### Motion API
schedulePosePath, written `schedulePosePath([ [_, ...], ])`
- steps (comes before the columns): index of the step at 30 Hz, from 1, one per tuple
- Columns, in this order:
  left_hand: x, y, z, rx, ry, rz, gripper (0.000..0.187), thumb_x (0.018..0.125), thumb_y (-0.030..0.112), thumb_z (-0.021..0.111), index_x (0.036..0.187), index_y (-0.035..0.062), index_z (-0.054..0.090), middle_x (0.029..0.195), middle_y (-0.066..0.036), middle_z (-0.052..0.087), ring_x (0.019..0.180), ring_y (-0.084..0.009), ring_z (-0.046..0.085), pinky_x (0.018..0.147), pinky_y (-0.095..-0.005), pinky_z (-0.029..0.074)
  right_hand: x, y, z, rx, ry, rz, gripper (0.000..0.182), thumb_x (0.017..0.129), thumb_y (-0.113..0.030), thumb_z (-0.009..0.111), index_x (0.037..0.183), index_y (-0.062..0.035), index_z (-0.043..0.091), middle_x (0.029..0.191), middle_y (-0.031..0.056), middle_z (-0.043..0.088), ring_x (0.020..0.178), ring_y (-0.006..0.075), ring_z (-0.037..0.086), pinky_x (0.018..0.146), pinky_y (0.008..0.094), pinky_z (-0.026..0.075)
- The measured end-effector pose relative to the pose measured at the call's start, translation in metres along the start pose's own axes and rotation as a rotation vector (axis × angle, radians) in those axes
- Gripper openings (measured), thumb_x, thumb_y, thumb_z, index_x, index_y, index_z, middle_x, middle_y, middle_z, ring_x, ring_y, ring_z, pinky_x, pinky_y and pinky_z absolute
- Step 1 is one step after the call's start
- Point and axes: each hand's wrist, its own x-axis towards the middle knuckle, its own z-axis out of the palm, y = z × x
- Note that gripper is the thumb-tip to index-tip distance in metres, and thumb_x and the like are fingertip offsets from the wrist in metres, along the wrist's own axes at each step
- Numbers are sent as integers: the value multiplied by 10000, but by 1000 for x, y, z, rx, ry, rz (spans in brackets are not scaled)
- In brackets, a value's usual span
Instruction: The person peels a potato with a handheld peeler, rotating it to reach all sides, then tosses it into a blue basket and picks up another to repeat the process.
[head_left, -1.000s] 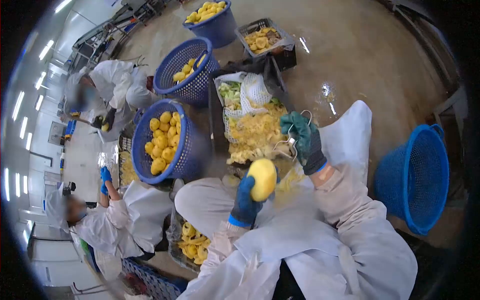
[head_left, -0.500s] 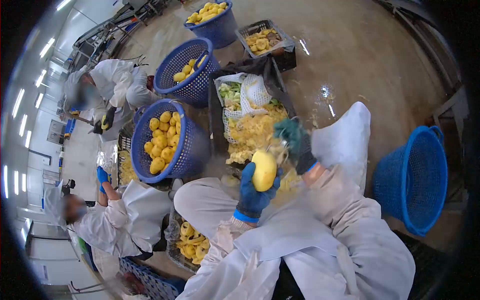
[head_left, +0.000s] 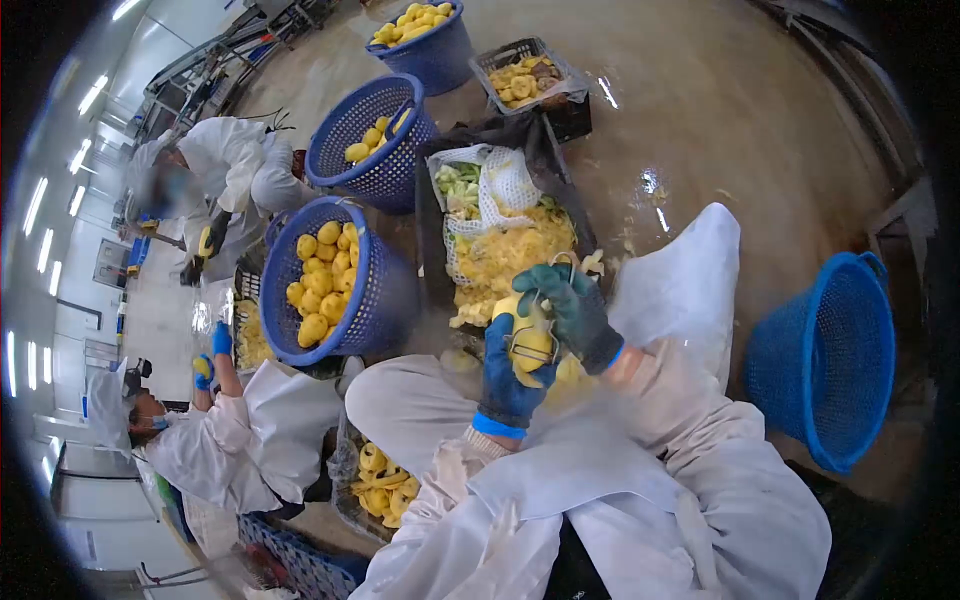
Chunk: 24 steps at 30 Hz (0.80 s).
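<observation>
My left hand (head_left: 508, 388), in a blue glove, is wrapped around a yellow mango (head_left: 510, 308) held above my lap. My right hand (head_left: 572, 312), in a dark green glove, is closed on a thin metal peeler (head_left: 541, 345) whose frame lies against the mango's side. The blade is partly hidden by the glove and blur. Just beyond both hands, a black crate (head_left: 432, 255) holds yellow peelings (head_left: 510, 255), green scraps and white foam netting (head_left: 505, 185).
Blue baskets of yellow mangoes, the nearest basket (head_left: 392, 300) included, stand at the left and back. Another blue basket (head_left: 822, 370) sits at right. A lined crate (head_left: 350, 510) with yellow pieces is by my left leg. Two co-workers in white (head_left: 215, 450) sit at left.
My right hand has come in from the right onto the mango, bringing the peeler against it. The mango has tilted in my left hand. The nearer co-worker's hands have moved apart.
</observation>
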Motion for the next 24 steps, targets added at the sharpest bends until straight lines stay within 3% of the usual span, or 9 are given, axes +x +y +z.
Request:
schedulePosePath([
  [2, 9, 6, -1, -331, -62, -217, 417, 806, 101, 650, 1169, 46, 453, 1061, -111, 592, 979, -211, 586, 801, -306, 490, 17, 8, -11, 785, 94, 90, 319, 933, -330, 546, 982, -21, 609, 862, 49, 639, 738, 147, 613, 620, 286, 492],
  [4, 22, 30, -4, -1323, 203, -693, 468, 760, 54, 682, 1160, 11, 443, 1043, -123, 597, 928, -215, 608, 777, -293, 493, 20, -3, -25, 612, 130, 75, 307, 915, -319, 572, 989, -24, 609, 872, 47, 643, 742, 152, 618, 633, 284, 495],
  [7, 18, 48, 0, -848, 210, -428, 429, 742, 50, 696, 1104, -13, 474, 1018, -125, 603, 871, -223, 623, 759, -299, 497, -4, -22, 2, 350, 35, 6, 306, 901, -323, 593, 981, -27, 605, 862, 47, 643, 732, 154, 617, 642, 280, 498],
  [9, 15, 37, -1, 281, 47, 98, 385, 737, 57, 700, 1058, -19, 501, 987, -121, 609, 843, -223, 628, 744, -313, 502, 1, -27, -1, 40, -11, -175, 293, 905, -307, 584, 973, -23, 607, 860, 55, 647, 726, 158, 616, 651, 285, 500],
  [12, 22, 51, -8, -1098, 41, -659, 341, 760, 87, 679, 1044, -14, 520, 956, -121, 607, 841, -209, 614, 691, -330, 513, 23, -14, -27, 291, 329, 68, 209, 917, -179, 539, 1001, -5, 617, 908, 93, 676, 770, 199, 641, 688, 312, 502],
  [13, 25, 53, -12, -1479, 65, -935, 328, 794, 145, 658, 1052, -9, 527, 953, -124, 607, 827, -204, 604, 655, -330, 517, 23, -11, -27, 451, 244, 40, 371, 913, -375, 582, 987, -14, 619, 817, 33, 632, 705, 123, 602, 650, 274, 488],
  [16, 11, 47, -1, -76, -96, -68, 360, 875, 314, 534, 1079, 17, 542, 975, -124, 600, 765, -211, 575, 588, -297, 496, 19, -5, -16, 17, 52, -262, 346, 922, -357, 572, 955, -16, 615, 819, 43, 634, 692, 122, 593, 635, 266, 486],
  [19, 25, 50, -12, -1328, -49, -997, 469, 895, 431, 435, 1106, 25, 535, 960, -126, 590, 723, -215, 549, 553, -278, 468, 34, -13, -30, 225, 180, -105, 332, 927, -341, 566, 965, -15, 613, 829, 41, 632, 687, 129, 591, 639, 274, 481],
  [24, 27, 45, -11, -1447, -63, -985, 382, 886, 312, 509, 1116, 7, 519, 955, -122, 586, 756, -215, 568, 585, -293, 478, 17, -46, 3, 216, -37, -82, 292, 951, -312, 524, 920, -35, 612, 818, 41, 624, 686, 134, 580, 648, 279, 481],
])
